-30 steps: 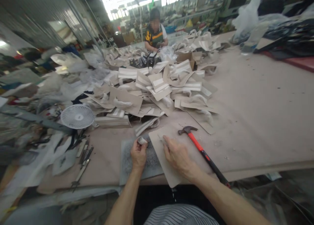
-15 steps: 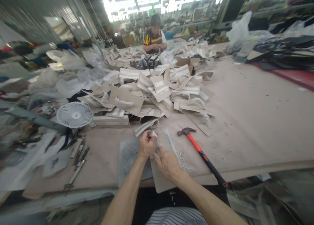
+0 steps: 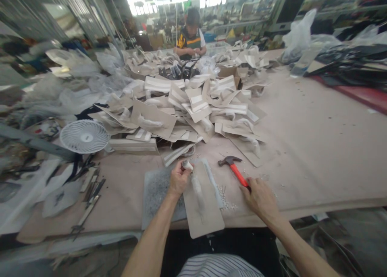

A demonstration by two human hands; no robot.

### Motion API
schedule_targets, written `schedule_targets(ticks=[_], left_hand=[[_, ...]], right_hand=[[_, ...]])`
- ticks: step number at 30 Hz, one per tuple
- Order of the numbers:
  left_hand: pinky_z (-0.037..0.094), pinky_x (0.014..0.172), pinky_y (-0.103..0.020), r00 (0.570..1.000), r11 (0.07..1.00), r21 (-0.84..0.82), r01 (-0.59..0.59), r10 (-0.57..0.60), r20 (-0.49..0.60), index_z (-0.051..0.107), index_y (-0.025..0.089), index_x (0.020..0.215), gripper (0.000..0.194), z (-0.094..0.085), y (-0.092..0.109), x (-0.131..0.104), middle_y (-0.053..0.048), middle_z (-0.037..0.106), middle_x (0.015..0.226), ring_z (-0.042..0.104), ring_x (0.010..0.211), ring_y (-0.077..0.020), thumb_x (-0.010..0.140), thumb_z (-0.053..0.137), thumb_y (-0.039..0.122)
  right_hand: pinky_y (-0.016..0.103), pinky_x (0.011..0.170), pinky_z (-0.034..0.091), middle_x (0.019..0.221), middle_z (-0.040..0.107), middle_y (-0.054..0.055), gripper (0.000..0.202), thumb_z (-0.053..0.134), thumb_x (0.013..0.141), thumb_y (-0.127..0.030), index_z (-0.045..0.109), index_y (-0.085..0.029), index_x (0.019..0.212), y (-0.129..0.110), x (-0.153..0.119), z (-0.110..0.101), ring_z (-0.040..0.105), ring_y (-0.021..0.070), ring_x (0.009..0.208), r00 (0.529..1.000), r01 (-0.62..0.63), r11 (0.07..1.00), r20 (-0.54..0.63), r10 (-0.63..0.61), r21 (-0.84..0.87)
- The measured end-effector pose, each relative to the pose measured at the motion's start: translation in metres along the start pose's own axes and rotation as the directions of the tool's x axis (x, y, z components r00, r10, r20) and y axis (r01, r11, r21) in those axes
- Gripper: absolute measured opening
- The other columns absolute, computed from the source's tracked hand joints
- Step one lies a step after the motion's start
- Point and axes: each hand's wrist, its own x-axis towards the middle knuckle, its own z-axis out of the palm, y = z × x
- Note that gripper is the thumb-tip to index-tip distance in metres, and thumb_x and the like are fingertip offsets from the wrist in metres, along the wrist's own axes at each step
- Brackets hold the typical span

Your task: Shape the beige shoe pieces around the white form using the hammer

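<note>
My left hand [image 3: 179, 179] is closed around a short white-wrapped cylinder [image 3: 188, 165] with a dark metallic end facing up. Below it lies a beige panel [image 3: 208, 220] with rounded corners and a plastic-wrapped handle [image 3: 197, 192] running along its middle. The panel rests partly over a pale strip and beside a grey slab [image 3: 154, 194]. On the right, my right hand [image 3: 259, 194] has its fingers wrapped round the handle of a claw hammer [image 3: 238, 173] with a red and black grip. The hammer's head lies on the table, pointing away from me.
Small whitish bits [image 3: 225, 200] are scattered right of the panel. A large heap of similar beige panels [image 3: 193, 108] fills the table's middle. A white fan [image 3: 85, 137] and metal tools [image 3: 90, 200] are at left. A co-worker [image 3: 190, 39] sits across the table.
My right hand has left the beige panel, moved right and closed on the hammer's handle. My left hand stays on the white-wrapped cylinder. The view has shifted slightly.
</note>
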Motion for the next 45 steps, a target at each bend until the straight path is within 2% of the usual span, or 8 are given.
schedule_targets(ticks=[5, 13, 18, 21, 26, 33, 39, 45], left_hand=[[0.052, 0.082, -0.030, 1.000, 1.000, 0.028, 0.013, -0.014, 0.013, 0.063, 0.017, 0.105, 0.031, 0.000, 0.000, 0.001, -0.008, 0.074, 0.098, 0.069, 0.089, -0.0202, 0.081, 0.067, 0.037], [0.050, 0.074, -0.029, 0.993, 0.988, 0.150, -0.043, 0.026, 0.113, 0.067, 0.017, 0.097, 0.023, -0.005, 0.003, 0.009, -0.005, 0.073, 0.090, 0.065, 0.079, -0.0191, 0.077, 0.064, 0.030], [0.045, 0.069, -0.026, 0.972, 0.969, 0.217, -0.122, 0.073, 0.224, 0.068, 0.017, 0.090, 0.015, -0.009, 0.007, 0.010, -0.003, 0.067, 0.081, 0.060, 0.075, -0.0171, 0.081, 0.060, 0.027], [0.043, 0.069, -0.026, 0.964, 0.954, 0.246, -0.173, 0.113, 0.240, 0.068, 0.018, 0.091, 0.015, -0.009, 0.006, 0.007, -0.003, 0.066, 0.083, 0.058, 0.075, -0.0172, 0.084, 0.059, 0.028], [0.040, 0.064, -0.026, 0.965, 0.947, 0.265, -0.182, 0.120, 0.235, 0.067, 0.018, 0.088, 0.014, -0.008, 0.002, 0.003, -0.002, 0.062, 0.075, 0.055, 0.068, -0.0166, 0.085, 0.058, 0.028], [0.043, 0.070, -0.027, 0.960, 0.938, 0.273, -0.213, 0.148, 0.239, 0.068, 0.018, 0.095, 0.016, -0.009, 0.004, 0.004, -0.003, 0.066, 0.083, 0.058, 0.075, -0.0176, 0.087, 0.058, 0.028], [0.040, 0.062, -0.026, 0.964, 0.934, 0.284, -0.215, 0.156, 0.217, 0.067, 0.017, 0.091, 0.015, -0.007, -0.001, 0.001, -0.001, 0.061, 0.071, 0.052, 0.065, -0.0158, 0.085, 0.058, 0.028], [0.044, 0.069, -0.026, 0.961, 0.946, 0.247, -0.208, 0.151, 0.233, 0.067, 0.017, 0.094, 0.016, -0.007, 0.002, 0.001, -0.003, 0.066, 0.083, 0.058, 0.074, -0.0165, 0.085, 0.057, 0.026]], right_hand=[[0.030, 0.069, 0.039, 0.092, 0.063, 0.010, 0.016, 0.049, 0.093, -0.030, 0.054, -0.016, 0.100, -0.003, 0.003, -0.011, 0.061, 0.0214, 0.082, 0.986, -0.122, 0.963, 0.143, 0.090, 0.239], [0.023, 0.041, 0.033, 0.062, 0.041, -0.008, 0.012, 0.046, 0.083, -0.031, 0.036, -0.024, 0.080, -0.043, 0.010, -0.052, 0.035, 0.0080, 0.042, 0.791, -0.575, 0.265, 0.609, -0.064, 0.774], [0.023, 0.048, 0.032, 0.056, 0.046, -0.005, 0.034, 0.039, 0.093, -0.050, 0.040, -0.023, 0.073, -0.073, 0.003, -0.094, 0.043, 0.0101, 0.048, 0.994, -0.001, 0.559, 0.063, -0.091, 0.829], [0.025, 0.051, 0.022, 0.057, 0.049, -0.002, 0.036, 0.033, 0.097, -0.047, 0.046, -0.022, 0.076, -0.082, 0.002, -0.101, 0.040, 0.0106, 0.049, 0.957, 0.290, 0.769, -0.179, -0.228, 0.570], [0.028, 0.049, 0.012, 0.053, 0.049, -0.001, 0.028, 0.037, 0.098, -0.036, 0.054, -0.020, 0.083, -0.081, 0.011, -0.113, 0.030, 0.0100, 0.043, 0.894, 0.445, 0.869, -0.056, -0.444, 0.216], [0.027, 0.051, 0.028, 0.060, 0.051, -0.001, 0.031, 0.030, 0.102, -0.041, 0.047, -0.022, 0.084, -0.094, 0.007, -0.177, 0.042, 0.0119, 0.049, 0.727, 0.495, 0.796, -0.668, -0.158, 0.350], [0.030, 0.051, 0.015, 0.057, 0.057, 0.002, 0.030, 0.033, 0.100, -0.035, 0.053, -0.020, 0.083, -0.086, 0.001, -0.100, 0.039, 0.0110, 0.046, 0.899, 0.428, 0.884, 0.016, -0.438, 0.189], [0.027, 0.054, 0.020, 0.068, 0.061, 0.004, 0.029, 0.034, 0.101, -0.036, 0.054, -0.017, 0.096, -0.058, 0.011, -0.083, 0.047, 0.0131, 0.054, 0.953, 0.226, 0.956, 0.162, -0.257, 0.187]])
